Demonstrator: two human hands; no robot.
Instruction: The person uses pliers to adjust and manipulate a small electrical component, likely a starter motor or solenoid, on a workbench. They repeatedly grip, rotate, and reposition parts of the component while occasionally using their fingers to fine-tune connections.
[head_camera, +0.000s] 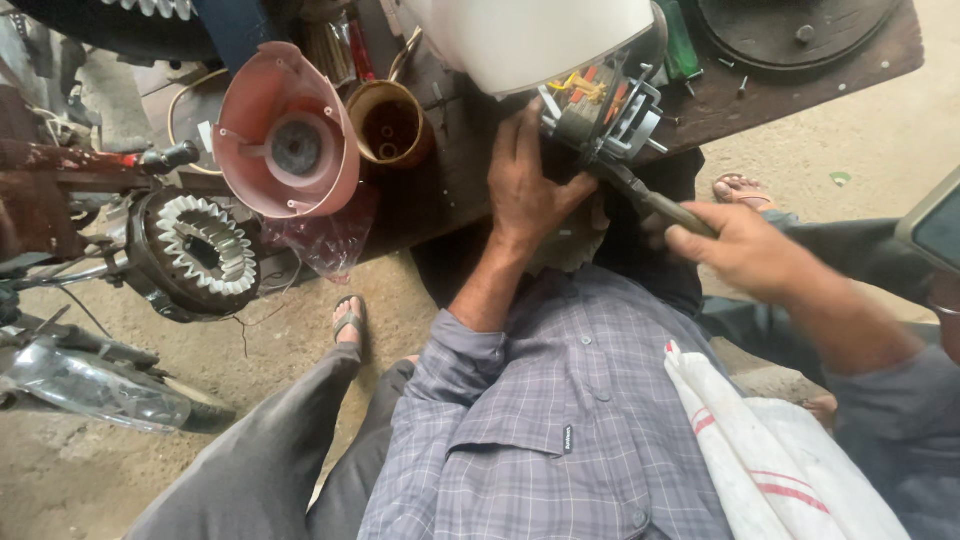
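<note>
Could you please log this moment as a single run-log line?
left hand: braces motor assembly | right hand: grips tool handle, tip at motor | white housing above

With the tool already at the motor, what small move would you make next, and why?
Probably a short, steady turn of the tool with the right hand. Its tip meets the underside of the exposed motor, and the left hand is flat against the motor's side, bracing it under the white housing.
</note>
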